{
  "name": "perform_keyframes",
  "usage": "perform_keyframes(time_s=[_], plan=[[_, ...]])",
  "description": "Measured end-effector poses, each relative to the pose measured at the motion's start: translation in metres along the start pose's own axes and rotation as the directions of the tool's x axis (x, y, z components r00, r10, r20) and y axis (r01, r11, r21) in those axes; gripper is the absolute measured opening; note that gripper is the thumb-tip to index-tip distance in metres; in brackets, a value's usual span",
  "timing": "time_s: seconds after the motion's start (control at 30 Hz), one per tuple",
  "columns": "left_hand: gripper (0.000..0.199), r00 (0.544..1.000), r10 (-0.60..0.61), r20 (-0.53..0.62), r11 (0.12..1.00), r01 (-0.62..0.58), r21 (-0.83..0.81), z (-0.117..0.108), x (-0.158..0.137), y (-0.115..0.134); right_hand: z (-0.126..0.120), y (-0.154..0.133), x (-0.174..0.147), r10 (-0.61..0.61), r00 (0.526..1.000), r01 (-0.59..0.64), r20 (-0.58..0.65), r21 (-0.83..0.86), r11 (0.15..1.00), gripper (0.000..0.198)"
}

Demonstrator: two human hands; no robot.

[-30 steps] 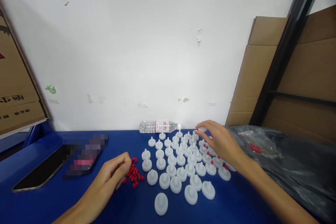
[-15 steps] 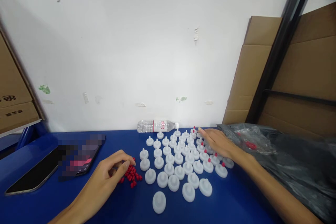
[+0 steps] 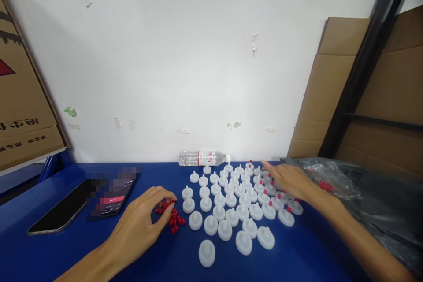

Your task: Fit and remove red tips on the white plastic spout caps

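Many white round lids with upright spouts (image 3: 218,212) stand in loose rows on the blue table. Several of those at the right carry small red caps (image 3: 270,203) on their spouts. My left hand (image 3: 145,213) is at a small pile of loose red caps (image 3: 174,220), thumb and index fingertips nearly together with a bit of red between them. Over the far right lids, my right hand (image 3: 287,179) reaches palm down, its thumb stretched out. Its other fingers are partly hidden, among capped lids. One white lid (image 3: 206,254) stands apart at the front.
A clear plastic bottle (image 3: 205,158) lies against the wall. Two phones, one a black phone (image 3: 62,209), lie at the left. A dark plastic bag (image 3: 373,216) and a clear bag with red caps (image 3: 325,185) are at the right. Cardboard (image 3: 317,92) leans behind.
The whole view has shifted, so things appear slightly further right. My left hand stays at the red pile, with more red showing between thumb and index. My right hand remains over the far right lids.
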State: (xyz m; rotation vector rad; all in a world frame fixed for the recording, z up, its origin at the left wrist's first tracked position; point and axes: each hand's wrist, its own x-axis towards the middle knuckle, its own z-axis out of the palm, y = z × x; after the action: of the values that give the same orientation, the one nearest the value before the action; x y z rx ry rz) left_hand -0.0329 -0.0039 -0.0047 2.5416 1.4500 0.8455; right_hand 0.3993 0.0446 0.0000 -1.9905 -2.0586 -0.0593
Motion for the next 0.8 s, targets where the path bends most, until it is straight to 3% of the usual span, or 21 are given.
perform_keyframes(time_s=[0.17,0.33,0.5,0.63,0.7,0.8], plan=[[0.025,0.999,0.015,0.039,0.999,-0.017,0.032,0.001,0.000,-0.004,0.004,-0.001,-0.002,-0.001,1.000,0.001,0.012,-0.026,1.000,0.067],[0.028,0.998,-0.005,0.070,0.999,0.003,0.037,0.005,0.000,-0.009,-0.010,-0.009,-0.004,-0.025,0.991,0.021,-0.135,-0.034,0.999,0.061],[0.031,0.996,-0.017,0.088,0.996,0.010,0.086,0.007,0.000,-0.009,-0.022,-0.022,-0.008,-0.070,0.934,0.081,-0.350,0.017,0.997,0.045],[0.032,0.999,-0.006,0.047,0.997,0.002,0.081,0.002,0.001,-0.005,-0.022,-0.045,-0.016,-0.217,0.873,0.263,-0.436,0.049,0.963,0.030],[0.030,1.000,0.022,0.012,0.998,-0.023,0.052,-0.001,0.000,0.000,-0.020,-0.063,-0.024,-0.366,0.812,0.424,-0.455,0.028,0.905,0.026],[0.028,0.995,0.095,-0.024,0.995,-0.096,-0.011,-0.004,-0.006,0.009,-0.019,-0.099,-0.042,-0.635,0.576,0.688,-0.514,-0.113,0.717,0.020]])
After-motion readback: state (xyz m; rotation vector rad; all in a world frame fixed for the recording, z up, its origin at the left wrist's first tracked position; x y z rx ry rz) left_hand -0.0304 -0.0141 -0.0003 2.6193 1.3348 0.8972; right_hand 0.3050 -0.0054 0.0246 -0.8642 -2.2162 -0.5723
